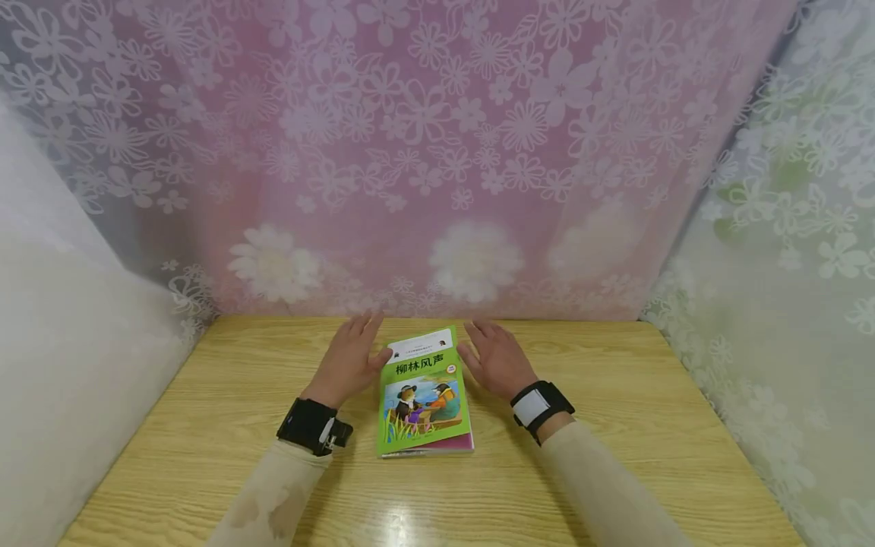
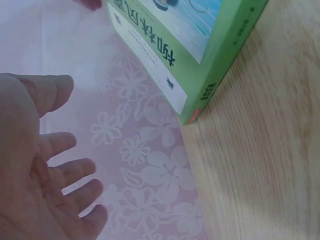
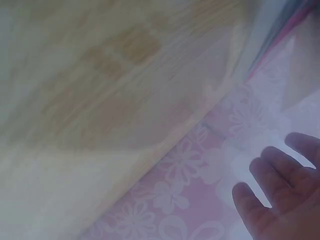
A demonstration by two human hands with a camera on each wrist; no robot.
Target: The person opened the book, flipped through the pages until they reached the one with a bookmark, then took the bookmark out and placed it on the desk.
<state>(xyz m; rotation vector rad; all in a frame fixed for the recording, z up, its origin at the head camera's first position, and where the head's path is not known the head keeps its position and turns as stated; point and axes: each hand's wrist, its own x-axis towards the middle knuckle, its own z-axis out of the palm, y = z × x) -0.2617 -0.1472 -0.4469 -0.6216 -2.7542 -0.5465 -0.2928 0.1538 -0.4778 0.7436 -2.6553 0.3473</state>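
Holding nothing, with left hand point(image 1: 345, 365) and right hand point(image 1: 500, 361) loosely spread at either side of green rectangular paper book point(image 1: 425, 403), laid askew atop partly hidden magenta book point(image 1: 461, 443) on yellowish wooden worktop point(image 1: 656, 418). By pushing unevenly, could perhaps slide it off.

Your head camera looks forward and down over the table point(image 1: 615, 471) from farthest back. Your wrist cameras sit close and slanted, facing past your left hand point(image 2: 42, 190) and right hand point(image 3: 287, 205) toward the curtain point(image 1: 410, 182); head and left-wrist views share the book point(image 1: 424, 391).
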